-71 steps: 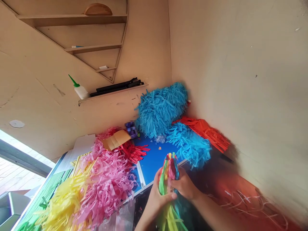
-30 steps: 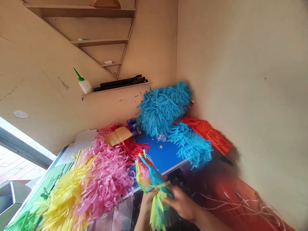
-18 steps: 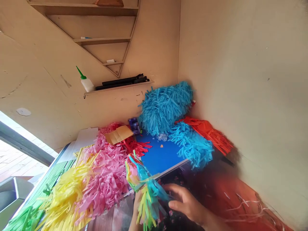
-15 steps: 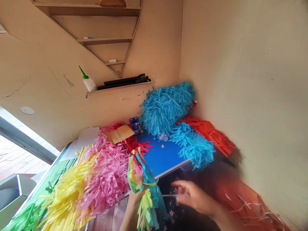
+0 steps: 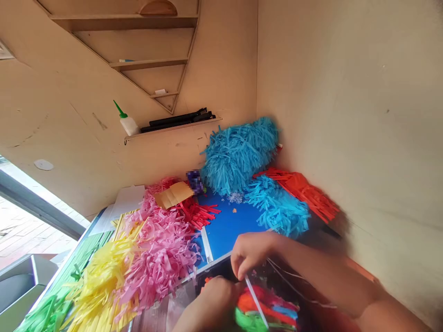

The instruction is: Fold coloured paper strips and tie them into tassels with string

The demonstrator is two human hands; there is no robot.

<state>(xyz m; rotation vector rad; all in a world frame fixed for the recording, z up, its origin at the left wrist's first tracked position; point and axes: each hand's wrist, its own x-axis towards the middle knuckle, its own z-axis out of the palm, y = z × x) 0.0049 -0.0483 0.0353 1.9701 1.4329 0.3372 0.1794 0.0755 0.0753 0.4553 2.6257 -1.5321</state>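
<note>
Low in front of me lies a multicoloured paper-fringe bundle [image 5: 268, 310], red, green, pink and blue, now on its side. My left hand [image 5: 212, 299] is closed on its left end, below the table edge. My right hand [image 5: 249, 252] hovers just above it, fingers pinched on a thin white strip [image 5: 255, 299] that runs down across the bundle. Thin pale strands trail off to the right of that hand.
A blue mat [image 5: 224, 227] covers the table corner. Piles of fringe lie around it: blue [image 5: 238, 154], orange [image 5: 306, 191], pink [image 5: 159, 251], yellow [image 5: 100, 274], green [image 5: 43, 316]. A glue bottle [image 5: 126, 122] stands on the wall shelf [image 5: 173, 127]. The wall is close on the right.
The bundle went from upright to lying low on its side, further right. My right hand let go of it, reached right, then came back above it pinching a white strip.
</note>
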